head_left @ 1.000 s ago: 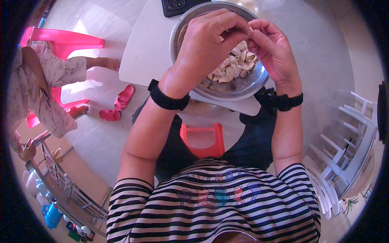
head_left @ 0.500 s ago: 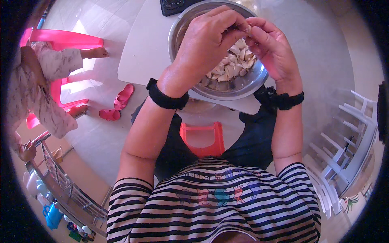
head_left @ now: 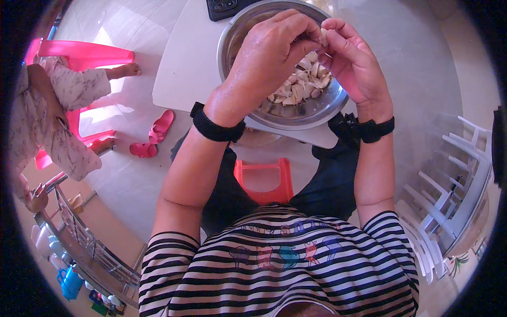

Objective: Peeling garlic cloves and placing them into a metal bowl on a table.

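Note:
A small pale garlic clove (head_left: pixel 323 37) is pinched between the fingertips of both hands, above a wide metal bowl (head_left: pixel 296 122). My left hand (head_left: pixel 272 55) curls inward with thumb and forefinger closed at the clove's left side, its other fingers partly hidden behind. From the right, my right hand (head_left: pixel 356 61) meets it with thumb and fingers bent round the clove. Inside the bowl, below the hands, lies a heap of garlic cloves (head_left: pixel 303 84), many in whitish skins. Black straps wrap both wrists.
The bowl stands on a pale table (head_left: pixel 185 68), beside a dark phone (head_left: pixel 227 8). An orange-red stool (head_left: pixel 264 196) shows between my legs. At left, another person (head_left: pixel 74 95) sits on a pink chair (head_left: pixel 87 53) near pink sandals (head_left: pixel 161 127). White chairs (head_left: pixel 449 195) stand right.
My right forefinger and thumb have parted slightly, so more of the clove shows between the hands. The bowl and table appear shifted slightly left in view.

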The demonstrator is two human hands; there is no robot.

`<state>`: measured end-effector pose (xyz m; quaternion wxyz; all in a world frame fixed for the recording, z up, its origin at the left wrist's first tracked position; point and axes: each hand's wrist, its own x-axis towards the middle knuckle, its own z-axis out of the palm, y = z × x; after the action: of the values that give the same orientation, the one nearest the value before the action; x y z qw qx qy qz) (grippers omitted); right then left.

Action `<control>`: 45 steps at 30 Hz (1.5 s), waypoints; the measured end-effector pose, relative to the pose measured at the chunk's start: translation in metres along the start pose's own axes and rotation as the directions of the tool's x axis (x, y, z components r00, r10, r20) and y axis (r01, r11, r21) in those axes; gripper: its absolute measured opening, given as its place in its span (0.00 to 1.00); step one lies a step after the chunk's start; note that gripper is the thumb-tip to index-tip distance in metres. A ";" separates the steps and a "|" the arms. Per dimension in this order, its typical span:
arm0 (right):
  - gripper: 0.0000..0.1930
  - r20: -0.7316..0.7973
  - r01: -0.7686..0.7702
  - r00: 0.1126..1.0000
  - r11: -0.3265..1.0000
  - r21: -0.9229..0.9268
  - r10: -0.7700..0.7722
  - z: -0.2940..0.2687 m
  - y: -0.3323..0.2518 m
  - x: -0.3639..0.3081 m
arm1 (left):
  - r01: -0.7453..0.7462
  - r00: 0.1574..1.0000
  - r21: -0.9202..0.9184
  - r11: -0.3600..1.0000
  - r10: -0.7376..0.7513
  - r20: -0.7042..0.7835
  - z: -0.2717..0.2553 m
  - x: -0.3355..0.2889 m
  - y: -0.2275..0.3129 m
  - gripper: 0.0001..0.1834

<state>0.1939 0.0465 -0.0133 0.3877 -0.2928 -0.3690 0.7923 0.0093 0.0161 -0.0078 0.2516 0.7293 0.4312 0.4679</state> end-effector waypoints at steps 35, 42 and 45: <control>0.06 -0.036 0.211 0.975 0.966 -0.147 -0.219 0.006 -0.003 0.001 | 0.402 0.915 -0.346 0.848 -0.389 0.111 -0.001 -0.001 0.009 0.12; 0.07 -0.099 0.241 0.953 0.917 -0.318 -0.285 0.018 0.000 -0.001 | 0.422 0.904 -0.312 0.851 -0.420 0.077 0.004 -0.004 0.004 0.10; 0.07 -0.109 0.219 0.950 0.873 -0.435 -0.292 0.017 -0.001 -0.001 | 0.417 0.908 -0.297 0.859 -0.410 0.091 0.002 -0.005 0.004 0.10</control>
<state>0.1821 0.0403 -0.0033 0.4479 -0.3845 -0.5306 0.6083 0.0120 0.0099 -0.0086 0.4624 0.5769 0.4956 0.4557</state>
